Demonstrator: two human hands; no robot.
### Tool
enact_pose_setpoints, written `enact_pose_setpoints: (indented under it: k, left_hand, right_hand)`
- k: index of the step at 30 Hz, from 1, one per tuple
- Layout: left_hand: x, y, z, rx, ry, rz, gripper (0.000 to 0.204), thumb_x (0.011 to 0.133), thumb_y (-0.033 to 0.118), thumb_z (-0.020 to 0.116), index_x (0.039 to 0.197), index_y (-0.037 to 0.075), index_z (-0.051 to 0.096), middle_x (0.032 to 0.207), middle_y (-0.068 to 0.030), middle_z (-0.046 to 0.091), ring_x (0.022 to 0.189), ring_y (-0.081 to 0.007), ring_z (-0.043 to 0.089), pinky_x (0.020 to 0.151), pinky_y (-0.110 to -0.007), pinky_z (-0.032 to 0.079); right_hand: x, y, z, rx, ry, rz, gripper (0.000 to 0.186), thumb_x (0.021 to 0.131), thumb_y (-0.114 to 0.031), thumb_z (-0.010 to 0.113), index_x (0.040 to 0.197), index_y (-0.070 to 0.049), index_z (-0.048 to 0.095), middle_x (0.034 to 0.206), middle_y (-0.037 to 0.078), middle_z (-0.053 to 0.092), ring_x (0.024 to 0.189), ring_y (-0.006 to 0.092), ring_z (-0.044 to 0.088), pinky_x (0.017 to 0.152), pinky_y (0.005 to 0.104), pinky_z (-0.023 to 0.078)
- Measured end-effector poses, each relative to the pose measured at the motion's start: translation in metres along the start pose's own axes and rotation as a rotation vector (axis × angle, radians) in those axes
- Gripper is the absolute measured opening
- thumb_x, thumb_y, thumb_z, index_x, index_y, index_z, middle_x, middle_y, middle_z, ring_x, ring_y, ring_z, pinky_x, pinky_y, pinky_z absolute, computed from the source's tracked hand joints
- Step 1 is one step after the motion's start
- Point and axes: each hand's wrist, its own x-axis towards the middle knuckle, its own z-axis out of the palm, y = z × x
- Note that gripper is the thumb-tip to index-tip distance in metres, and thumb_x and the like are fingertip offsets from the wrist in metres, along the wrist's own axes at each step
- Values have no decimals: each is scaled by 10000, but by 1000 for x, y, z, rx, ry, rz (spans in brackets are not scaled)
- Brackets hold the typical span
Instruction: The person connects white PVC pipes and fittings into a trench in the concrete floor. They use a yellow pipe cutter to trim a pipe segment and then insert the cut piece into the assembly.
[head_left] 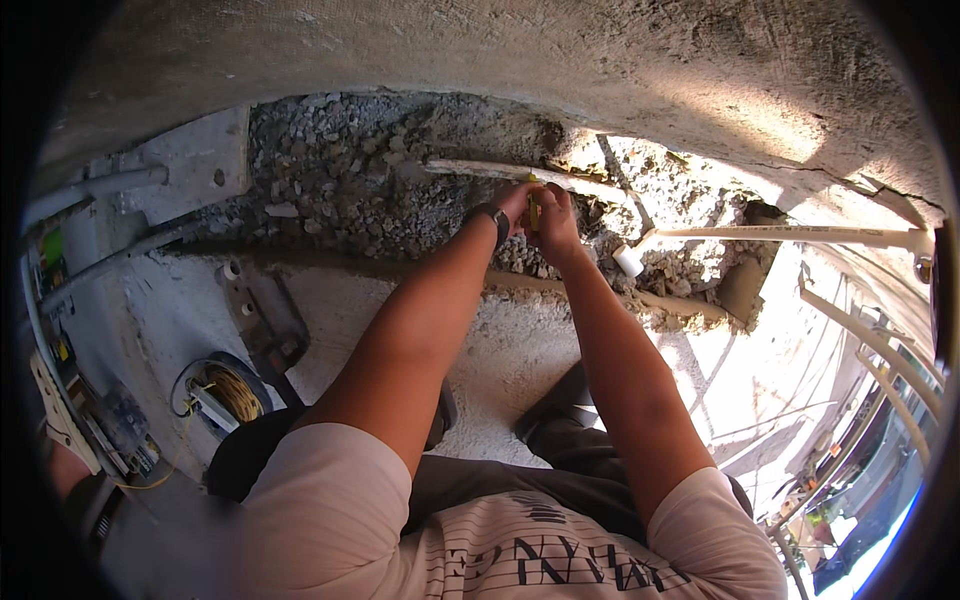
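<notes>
Both my arms reach forward over a trench of broken rubble point(350, 180), and my hands meet at its middle. My left hand point(511, 204), with a dark watch point(496, 222) at its wrist, is closed at a narrow yellow thing point(534, 207). My right hand point(556, 226) closes on the same yellow thing from the other side; its kind is too small to make out. Just beyond my fingers a dirty whitish pipe point(470, 169) lies lengthwise over the rubble. Right of my hands is a white pipe fitting point(628, 261), joined to a long cream pipe point(780, 234).
A rough concrete wall point(480, 50) rises along the far side. On the near concrete ledge lie a dark metal tool or bracket point(265, 315) and a container holding coiled yellow cord point(232, 392). Several pipes point(870, 335) stand at the right, grey pipes point(95, 195) at the left.
</notes>
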Motion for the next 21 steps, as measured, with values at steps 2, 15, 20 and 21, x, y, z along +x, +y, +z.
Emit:
enact_pose_setpoints:
  k: [2, 15, 20, 21]
  left_hand:
    - [1, -16, -16, 60, -50, 22, 238, 1013, 390, 591, 977, 158, 632, 833, -31, 665, 683, -172, 629, 626, -377, 493]
    - [8, -44, -24, 352, 29, -53, 284, 1013, 378, 634, 940, 106, 675, 774, -1, 631, 657, -144, 575, 593, -313, 431]
    - [22, -42, -29, 249, 53, 10, 252, 1004, 361, 607, 922, 129, 665, 754, 8, 626, 628, -133, 585, 537, -319, 445]
    - [28, -39, -29, 211, 113, 41, 242, 1001, 350, 602, 909, 134, 658, 742, 5, 624, 624, -137, 592, 539, -320, 460]
  right_hand:
    - [-3, 29, -9, -62, -87, -76, 545, 1032, -374, 537, 1445, -61, 371, 914, 97, 632, 659, 158, 598, 510, 290, 456]
    - [4, 70, -40, -213, -191, 96, 652, 1074, -327, 498, 1608, -103, 199, 954, 105, 653, 748, 188, 642, 577, 315, 505]
    - [0, 46, -20, -123, -131, 52, 537, 1069, -292, 507, 1525, -58, 350, 887, 95, 644, 697, 193, 641, 519, 314, 486]
    - [9, 45, -17, -111, -141, 32, 501, 1065, -278, 510, 1495, -47, 400, 877, 92, 644, 686, 193, 641, 510, 315, 484]
